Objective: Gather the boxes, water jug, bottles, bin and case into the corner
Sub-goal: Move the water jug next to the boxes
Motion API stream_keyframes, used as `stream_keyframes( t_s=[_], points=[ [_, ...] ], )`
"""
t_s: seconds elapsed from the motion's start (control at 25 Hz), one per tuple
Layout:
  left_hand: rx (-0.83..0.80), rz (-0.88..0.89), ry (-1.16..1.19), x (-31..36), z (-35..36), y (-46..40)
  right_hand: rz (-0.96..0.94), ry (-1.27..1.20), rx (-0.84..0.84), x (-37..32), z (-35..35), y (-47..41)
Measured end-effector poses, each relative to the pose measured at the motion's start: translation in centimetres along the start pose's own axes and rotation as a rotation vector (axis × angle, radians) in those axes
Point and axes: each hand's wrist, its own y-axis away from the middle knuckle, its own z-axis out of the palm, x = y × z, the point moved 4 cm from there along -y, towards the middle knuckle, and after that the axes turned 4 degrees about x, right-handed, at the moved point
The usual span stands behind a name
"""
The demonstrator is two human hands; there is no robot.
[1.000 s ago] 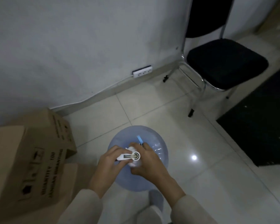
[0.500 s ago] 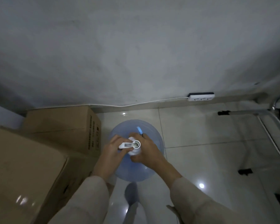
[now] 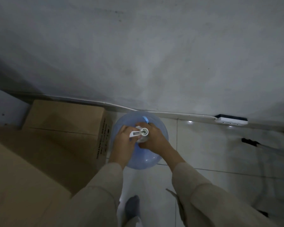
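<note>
Where the grey plaster wall (image 3: 154, 54) meets the glossy tiled floor (image 3: 203, 145), a translucent blue water jug (image 3: 146, 158) stands upright, its rounded shoulder seen from above, almost against the skirting and just beside a brown cardboard box (image 3: 67, 122) with dark print down its side. A larger cardboard box (image 3: 23, 185), matte and smooth, fills the lower left. Capping the jug's neck is a white plastic pump dispenser (image 3: 142, 132) with a round top and a flat spout pointing left. Both hands close around this neck, side by side and touching: the left hand (image 3: 125, 141) curls its fingers under the spout, the right hand (image 3: 154, 138) wraps the neck from the other side. Beige sleeves (image 3: 203, 194) reach down from the forearms. A white power strip (image 3: 231, 122) lies along the wall at right.
</note>
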Motion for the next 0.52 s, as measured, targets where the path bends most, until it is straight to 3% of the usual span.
stream_keyframes(
  t_s=[0.32,0.52],
  points=[
    [-0.068,-0.010,-0.133,-0.1,-0.1,-1.0,0.098,-0.195,0.055,-1.3,-3.6,0.3],
    [-0.003,-0.040,-0.238,3.6,-1.8,5.7,-0.025,-0.226,0.026,-2.5,-8.0,7.1]
  ],
)
